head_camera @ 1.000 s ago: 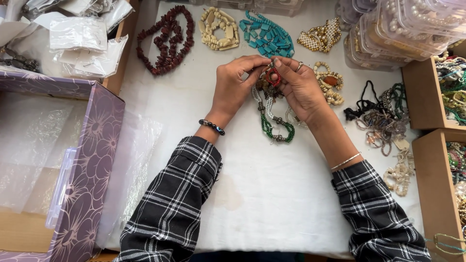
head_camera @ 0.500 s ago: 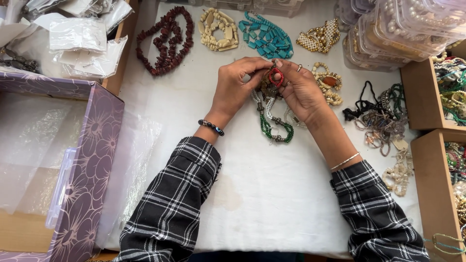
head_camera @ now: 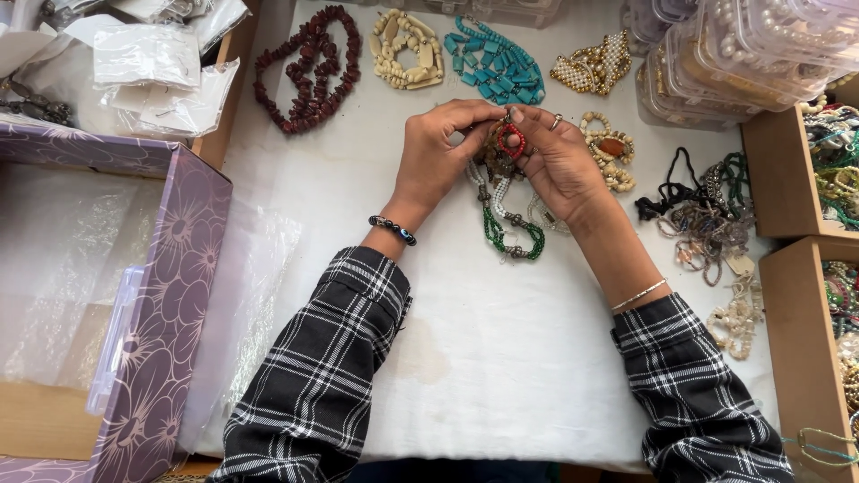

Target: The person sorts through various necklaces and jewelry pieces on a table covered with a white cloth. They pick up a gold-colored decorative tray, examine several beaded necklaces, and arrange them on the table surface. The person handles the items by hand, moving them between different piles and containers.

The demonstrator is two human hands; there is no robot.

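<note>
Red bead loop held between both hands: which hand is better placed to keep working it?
Probably the right hand: its fingertips pinch the red bead loop directly, while the left hand seems to steady the bundle of green and white strands beside it.

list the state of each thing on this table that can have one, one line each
left hand: closed on the small red bead ring
right hand: closed on the same ring from the other side
small red bead ring: lifted, pinched between both hands
green and white bead strands: hanging below the hands, ends on the cloth
dark red necklace: lying flat, untouched
turquoise necklace: lying flat, untouched
purple flowered box: open
</note>
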